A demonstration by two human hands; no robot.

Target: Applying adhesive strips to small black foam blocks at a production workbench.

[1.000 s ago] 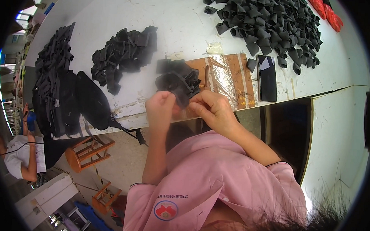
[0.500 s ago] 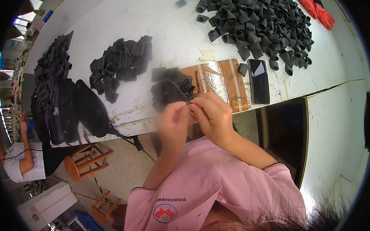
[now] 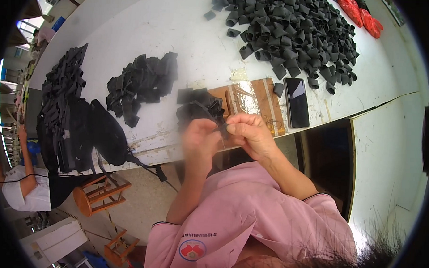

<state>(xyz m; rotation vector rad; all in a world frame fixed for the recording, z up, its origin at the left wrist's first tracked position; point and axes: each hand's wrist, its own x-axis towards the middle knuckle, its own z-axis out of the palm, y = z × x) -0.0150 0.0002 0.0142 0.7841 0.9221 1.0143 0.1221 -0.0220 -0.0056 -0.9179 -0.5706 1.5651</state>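
Between my two hands, over the near table edge, is a small black fabric piece (image 3: pixel 223 129). My right hand (image 3: pixel 252 135) pinches it between thumb and forefinger. My left hand (image 3: pixel 199 142) is blurred by motion, its fingers curled in against the piece's left side. Just beyond the hands lies a small pile of flat black fabric pieces (image 3: pixel 196 105), partly hidden by my left fingers. It rests beside and partly over a brown board (image 3: pixel 267 100) with strips of clear tape.
A black phone (image 3: pixel 297 104) lies right of the board. Folded black loops (image 3: pixel 293 37) are heaped at the far right, near a red bag (image 3: pixel 358 14). More black strips (image 3: pixel 143 79) lie left, beside a black pouch (image 3: pixel 106 135). Wooden stools (image 3: pixel 101 194) and another person (image 3: pixel 28 186) are at left.
My right hand has shifted slightly right and its grip on the piece has altered. My left hand keeps moving close by. The view has tilted a little, and the other person's arm has moved.
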